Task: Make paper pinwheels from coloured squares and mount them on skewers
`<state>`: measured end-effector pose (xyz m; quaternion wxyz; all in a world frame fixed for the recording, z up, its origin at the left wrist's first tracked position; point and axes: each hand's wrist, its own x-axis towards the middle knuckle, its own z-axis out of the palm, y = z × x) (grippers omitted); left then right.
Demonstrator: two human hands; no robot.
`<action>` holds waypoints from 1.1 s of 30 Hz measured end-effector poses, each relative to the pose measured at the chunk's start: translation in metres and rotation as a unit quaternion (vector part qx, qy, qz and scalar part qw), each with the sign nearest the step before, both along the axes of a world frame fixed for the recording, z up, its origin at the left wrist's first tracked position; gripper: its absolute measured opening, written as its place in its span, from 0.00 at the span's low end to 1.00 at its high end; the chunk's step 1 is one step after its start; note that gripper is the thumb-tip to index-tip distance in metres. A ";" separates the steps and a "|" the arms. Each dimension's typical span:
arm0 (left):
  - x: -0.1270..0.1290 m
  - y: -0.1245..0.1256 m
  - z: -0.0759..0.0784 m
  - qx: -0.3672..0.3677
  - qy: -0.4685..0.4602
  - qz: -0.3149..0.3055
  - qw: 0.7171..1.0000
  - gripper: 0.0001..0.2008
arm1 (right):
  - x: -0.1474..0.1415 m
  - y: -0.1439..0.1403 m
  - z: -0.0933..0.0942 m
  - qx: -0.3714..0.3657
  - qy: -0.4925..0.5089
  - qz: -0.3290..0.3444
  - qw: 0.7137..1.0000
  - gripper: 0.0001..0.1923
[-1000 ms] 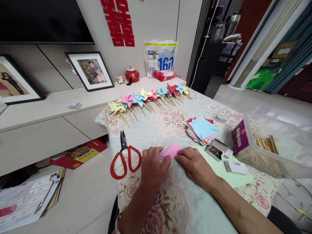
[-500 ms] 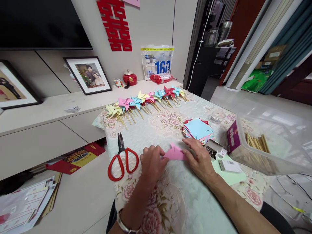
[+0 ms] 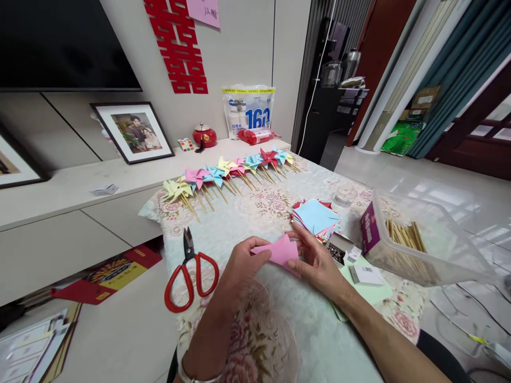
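A folded piece of pink paper (image 3: pixel 281 250) is held between my two hands just above the flowered tablecloth. My left hand (image 3: pixel 249 260) pinches its left end between thumb and fingers. At the right end, my right hand (image 3: pixel 315 258) grips it, thumb in front and fingers behind. Red-handled scissors (image 3: pixel 190 271) lie to the left of my left hand, tips pointing away. Beyond my right hand is a stack of coloured paper squares (image 3: pixel 316 215), light blue on top. A small open box of metal pins (image 3: pixel 337 252) sits beside that hand.
Finished paper pinwheels (image 3: pixel 215 175) on sticks lie in a row along the table's far edge. A clear plastic bin (image 3: pixel 423 260) of sticks stands at the right. Near it are a white box (image 3: pixel 366 275), green paper (image 3: pixel 377 292) and a tape roll (image 3: pixel 345 196).
The pink paper has been lifted off the table and tilted, its face turned toward me. My left fingers have shifted round its left end. The whole view has swung slightly right.
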<state>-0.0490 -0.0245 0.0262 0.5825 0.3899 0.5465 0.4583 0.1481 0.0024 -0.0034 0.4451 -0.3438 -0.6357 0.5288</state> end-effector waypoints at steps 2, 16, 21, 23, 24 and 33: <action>0.002 -0.001 -0.004 0.003 -0.077 0.014 0.997 0.11 | -0.001 0.001 0.000 -0.039 0.033 -0.005 0.999 0.44; 0.027 -0.013 -0.024 0.011 -0.213 0.072 0.974 0.25 | -0.008 -0.001 -0.006 -0.128 0.076 -0.046 0.988 0.38; 0.039 -0.014 -0.028 0.009 -0.171 0.072 0.983 0.20 | -0.008 -0.001 -0.006 -0.135 0.084 -0.060 0.985 0.36; 0.040 -0.013 -0.028 0.012 -0.157 0.069 0.985 0.19 | -0.008 -0.001 -0.006 -0.135 0.081 -0.063 0.986 0.36; 0.041 -0.013 -0.028 0.011 -0.151 0.069 0.986 0.19 | -0.008 -0.002 -0.006 -0.133 0.079 -0.064 0.986 0.36; 0.040 -0.014 -0.025 0.003 -0.138 0.087 0.987 0.18 | -0.009 -0.001 -0.008 -0.121 0.066 -0.064 0.988 0.36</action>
